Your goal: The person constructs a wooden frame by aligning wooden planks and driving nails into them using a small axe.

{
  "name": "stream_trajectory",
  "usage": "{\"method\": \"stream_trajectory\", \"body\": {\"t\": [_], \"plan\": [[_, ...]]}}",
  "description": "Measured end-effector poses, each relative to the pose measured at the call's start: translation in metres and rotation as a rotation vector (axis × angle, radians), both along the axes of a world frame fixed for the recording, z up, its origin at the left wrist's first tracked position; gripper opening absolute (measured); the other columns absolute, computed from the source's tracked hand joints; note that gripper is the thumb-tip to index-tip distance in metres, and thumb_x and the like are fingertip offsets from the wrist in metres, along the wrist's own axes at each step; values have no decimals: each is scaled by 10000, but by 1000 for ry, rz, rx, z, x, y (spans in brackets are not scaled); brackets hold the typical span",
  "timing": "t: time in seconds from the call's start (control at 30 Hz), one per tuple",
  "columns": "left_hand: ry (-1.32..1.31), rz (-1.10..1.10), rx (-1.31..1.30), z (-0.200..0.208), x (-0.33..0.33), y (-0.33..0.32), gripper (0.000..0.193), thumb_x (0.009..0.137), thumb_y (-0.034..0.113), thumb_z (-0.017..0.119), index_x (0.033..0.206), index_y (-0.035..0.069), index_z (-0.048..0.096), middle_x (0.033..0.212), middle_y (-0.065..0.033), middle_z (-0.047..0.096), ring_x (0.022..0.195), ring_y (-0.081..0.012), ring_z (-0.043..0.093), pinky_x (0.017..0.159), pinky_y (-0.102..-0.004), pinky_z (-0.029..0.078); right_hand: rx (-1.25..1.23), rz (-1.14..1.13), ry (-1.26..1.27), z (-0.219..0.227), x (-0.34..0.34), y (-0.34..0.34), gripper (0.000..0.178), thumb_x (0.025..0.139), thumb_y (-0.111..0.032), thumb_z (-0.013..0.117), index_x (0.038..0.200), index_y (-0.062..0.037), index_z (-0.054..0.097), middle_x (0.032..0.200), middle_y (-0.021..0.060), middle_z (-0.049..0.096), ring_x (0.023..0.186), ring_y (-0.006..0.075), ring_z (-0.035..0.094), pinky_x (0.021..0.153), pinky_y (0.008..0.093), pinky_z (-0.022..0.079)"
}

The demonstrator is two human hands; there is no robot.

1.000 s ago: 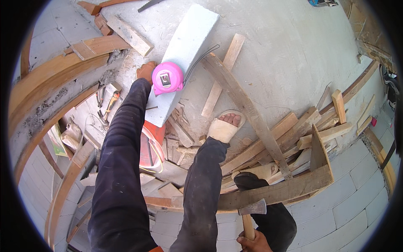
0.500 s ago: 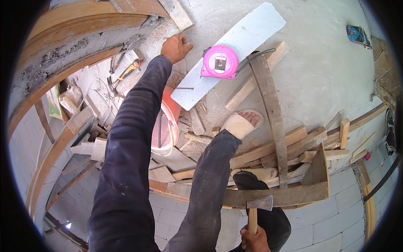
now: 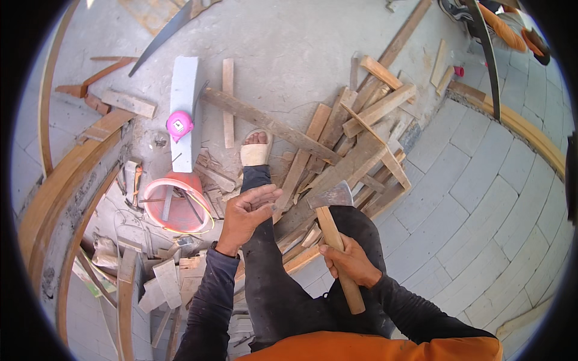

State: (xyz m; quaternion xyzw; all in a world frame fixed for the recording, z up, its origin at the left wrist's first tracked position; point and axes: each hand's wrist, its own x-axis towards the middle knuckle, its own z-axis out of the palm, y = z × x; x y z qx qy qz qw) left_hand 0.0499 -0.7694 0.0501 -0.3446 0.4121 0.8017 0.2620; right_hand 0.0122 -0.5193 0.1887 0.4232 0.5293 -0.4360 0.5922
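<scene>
My right hand (image 3: 355, 263) grips a hatchet (image 3: 330, 225) by its wooden handle, blade up, above my right knee. My left hand (image 3: 245, 216) is raised over my left leg with fingers stretched out; nothing can be made out in it. Ahead of it lies a long pale-blue block (image 3: 184, 90), bearing a pink tape measure (image 3: 179, 125) and a thin nail-like piece (image 3: 176, 157). At the block's near end a red bucket (image 3: 152, 194) holds metal strips or rods. A claw hammer (image 3: 137, 180) with an orange handle lies left of the bucket.
Scrap boards (image 3: 337, 132) are heaped ahead and right of my legs, with a long plank (image 3: 265, 123) across. Curved timber (image 3: 63, 189) edges the left side. A dark curved strip (image 3: 159, 39) lies far left. Another person's orange sleeve (image 3: 504, 30) shows far right, beyond the block wall (image 3: 481, 210).
My left hand has drawn back from beside the pale block to over my leg, its fingers now extended. The hatchet has risen in my right hand. The view has shifted and turned.
</scene>
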Motion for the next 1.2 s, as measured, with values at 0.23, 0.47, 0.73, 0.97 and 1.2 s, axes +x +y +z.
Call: {"method": "stream_trajectory", "body": {"t": [0.23,0.47,0.73,0.97,1.2], "plan": [[205,-364,-98,-6,-131,125,244,994,92,692,1207,-20,737,1052,-83,768,1001,-129,716,817,-245,529,107,-301,142,35,43,69,421,972,-158,695,1311,-2,499,810,30,576,560,110,568,521,293,495],[480,-722,-217,-51,-235,259,281,948,242,766,1144,44,806,1036,-71,769,974,-145,644,903,-300,496,118,-619,178,50,59,125,757,975,-123,668,1616,-59,271,846,59,579,567,138,584,498,312,519],[382,-1102,-253,-88,-249,304,343,971,280,744,1194,23,784,1154,-52,765,1127,-147,642,1060,-317,435,166,-710,345,42,66,188,749,1012,-164,626,1657,-93,254,884,53,591,585,116,577,510,293,515],[280,-1003,-164,-95,-229,302,372,993,316,738,1215,19,765,1125,-28,744,1108,-138,613,1063,-304,410,219,-499,444,17,23,245,746,1047,-277,635,1676,-139,257,948,74,622,611,107,584,519,285,507],[281,-945,-150,-101,-223,302,370,1001,332,729,1201,23,769,1100,-13,735,1062,-128,597,1021,-294,421,303,67,732,-12,-48,291,697,1054,-286,578,1655,-83,290,1350,281,641,1040,358,698,905,407,552]]}}
